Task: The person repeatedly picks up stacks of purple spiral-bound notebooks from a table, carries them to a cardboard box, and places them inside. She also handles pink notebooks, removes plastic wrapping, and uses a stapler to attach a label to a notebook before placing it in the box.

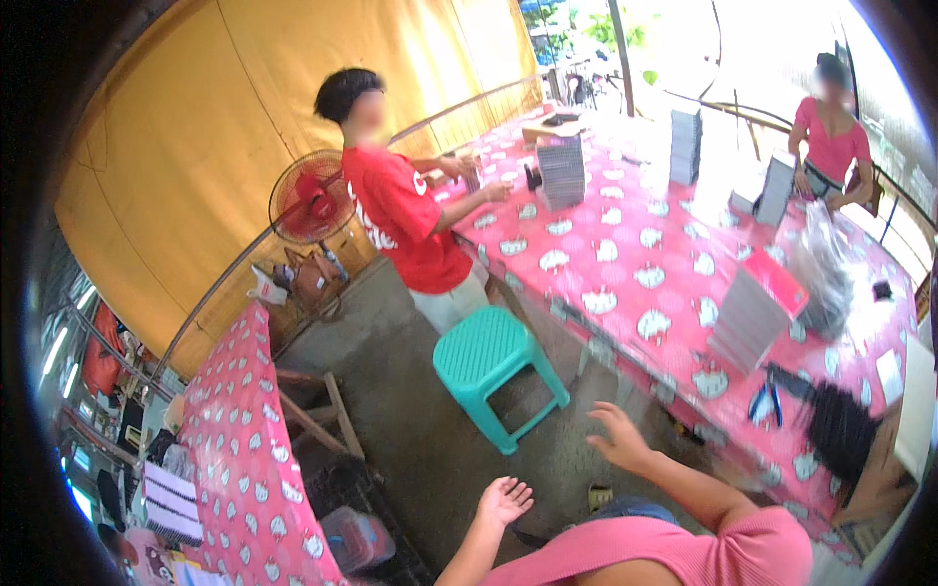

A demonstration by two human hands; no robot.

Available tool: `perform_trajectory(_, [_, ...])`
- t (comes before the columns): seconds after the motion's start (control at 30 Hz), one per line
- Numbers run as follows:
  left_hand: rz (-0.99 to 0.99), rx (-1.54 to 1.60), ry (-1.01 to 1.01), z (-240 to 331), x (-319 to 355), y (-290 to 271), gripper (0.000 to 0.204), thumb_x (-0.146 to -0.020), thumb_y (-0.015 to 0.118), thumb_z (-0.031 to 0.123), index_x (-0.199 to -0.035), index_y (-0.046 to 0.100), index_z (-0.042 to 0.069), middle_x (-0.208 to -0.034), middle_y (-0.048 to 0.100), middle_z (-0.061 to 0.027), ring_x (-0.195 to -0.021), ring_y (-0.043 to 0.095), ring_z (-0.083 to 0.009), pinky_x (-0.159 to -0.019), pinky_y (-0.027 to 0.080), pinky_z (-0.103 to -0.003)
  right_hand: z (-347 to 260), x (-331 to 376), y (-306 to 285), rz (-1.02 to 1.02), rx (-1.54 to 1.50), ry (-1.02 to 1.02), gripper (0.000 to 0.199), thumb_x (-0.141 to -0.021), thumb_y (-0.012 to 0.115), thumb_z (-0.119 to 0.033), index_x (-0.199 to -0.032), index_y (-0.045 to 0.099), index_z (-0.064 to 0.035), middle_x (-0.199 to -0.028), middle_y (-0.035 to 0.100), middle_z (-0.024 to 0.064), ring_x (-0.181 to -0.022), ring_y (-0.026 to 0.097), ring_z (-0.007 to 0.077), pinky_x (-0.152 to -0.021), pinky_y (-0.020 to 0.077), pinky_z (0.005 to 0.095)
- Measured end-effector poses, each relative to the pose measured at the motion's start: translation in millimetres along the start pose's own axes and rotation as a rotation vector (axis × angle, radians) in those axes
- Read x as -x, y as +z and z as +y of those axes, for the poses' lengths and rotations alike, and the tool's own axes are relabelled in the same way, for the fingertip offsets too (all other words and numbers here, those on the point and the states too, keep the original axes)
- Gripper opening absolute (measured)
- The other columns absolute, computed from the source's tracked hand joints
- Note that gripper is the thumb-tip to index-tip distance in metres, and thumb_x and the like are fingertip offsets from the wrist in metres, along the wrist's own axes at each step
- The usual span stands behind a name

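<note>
Both of my hands hang over the floor, holding nothing. My left hand (505,499) has its palm up and its fingers loosely stretched. Farther right, my right hand (622,438) has its fingers apart and slightly bent. In front of them stands a green plastic stool (486,350), touched by neither hand. Right of my right hand is a long table with a pink patterned cloth (606,264). Its near end bears a tall leaning stack of booklets (745,314), blue-handled pliers (765,402) and a pile of thin black strips (838,430).
A person in a red shirt (396,210) works at the table's left side, another in pink (831,146) at its far right. More stacks (562,174) and a clear plastic bag (823,264) stand there. Left are a second pink-covered table (239,420) and a fan (311,198).
</note>
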State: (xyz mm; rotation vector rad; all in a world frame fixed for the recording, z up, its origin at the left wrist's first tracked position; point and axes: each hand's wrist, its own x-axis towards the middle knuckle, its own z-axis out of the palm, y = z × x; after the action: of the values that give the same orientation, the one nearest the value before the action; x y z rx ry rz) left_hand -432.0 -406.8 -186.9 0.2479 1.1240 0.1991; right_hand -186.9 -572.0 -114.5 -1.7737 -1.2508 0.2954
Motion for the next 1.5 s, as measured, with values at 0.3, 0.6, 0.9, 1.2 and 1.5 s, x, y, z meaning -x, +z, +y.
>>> perform_trajectory(0.3, [0.006, -0.165, 0.46, 93, -77, 226, 0.015, -0.082, 0.059, 0.018, -0.096, 0.054, 0.015, -0.086, 0.052, 0.0017, -0.076, 0.051, -0.0125, -0.071, 0.042, -0.033, 84, -107, -83, 0.675, -0.479, 0.282, 0.02, -0.09, 0.055, -0.012, -0.104, 0.058, 0.0013, -0.097, 0.061, 0.0067, -0.086, 0.058, 0.0131, -0.077, 0.0462, 0.0278])
perform_trajectory(0.6, [-0.115, -0.218, 0.886, 246, -152, 367, 0.022, -0.083, 0.056, 0.017, -0.105, 0.053, 0.014, -0.105, 0.054, 0.0018, -0.095, 0.048, -0.0092, -0.079, 0.036, -0.031, 169, -322, -98, 0.839, -0.654, 0.368, 0.029, -0.093, 0.053, -0.026, -0.103, 0.058, 0.0007, -0.092, 0.061, 0.0048, -0.084, 0.056, 0.011, -0.075, 0.0447, 0.0253])
perform_trajectory(0.9, [-0.223, -0.304, 0.489, 362, -295, 539, 0.068, -0.084, 0.051, 0.05, -0.139, 0.028, 0.017, -0.142, 0.03, -0.0087, -0.129, 0.028, -0.0297, -0.104, 0.019, -0.05, 304, -541, -105, 1.041, -0.678, 0.453, 0.064, -0.092, 0.037, -0.057, -0.106, 0.059, 0.0021, -0.098, 0.059, 0.0064, -0.087, 0.053, 0.0141, -0.076, 0.0423, 0.0281])
perform_trajectory(1.2, [-0.746, -0.282, 0.295, 396, -353, 623, 0.065, -0.089, 0.036, 0.059, -0.132, 0.04, 0.01, -0.131, 0.046, -0.0094, -0.12, 0.044, -0.0256, -0.1, 0.035, -0.044, 330, -632, -108, 1.008, -1.173, 0.3, 0.06, -0.095, 0.032, -0.052, -0.092, 0.061, -0.0001, -0.084, 0.061, 0.004, -0.074, 0.055, 0.0121, -0.069, 0.0437, 0.0265])
perform_trajectory(1.5, [-0.485, -0.195, 0.412, 386, -335, 646, 0.059, -0.092, 0.031, 0.058, -0.12, 0.052, 0.011, -0.121, 0.055, -0.0058, -0.11, 0.052, -0.0213, -0.091, 0.043, -0.037, 405, -646, -136, 0.5, -0.786, 0.417, 0.05, -0.096, 0.033, -0.046, -0.09, 0.06, -0.0039, -0.083, 0.06, 0.0045, -0.068, 0.053, 0.0133, -0.063, 0.0424, 0.0278])
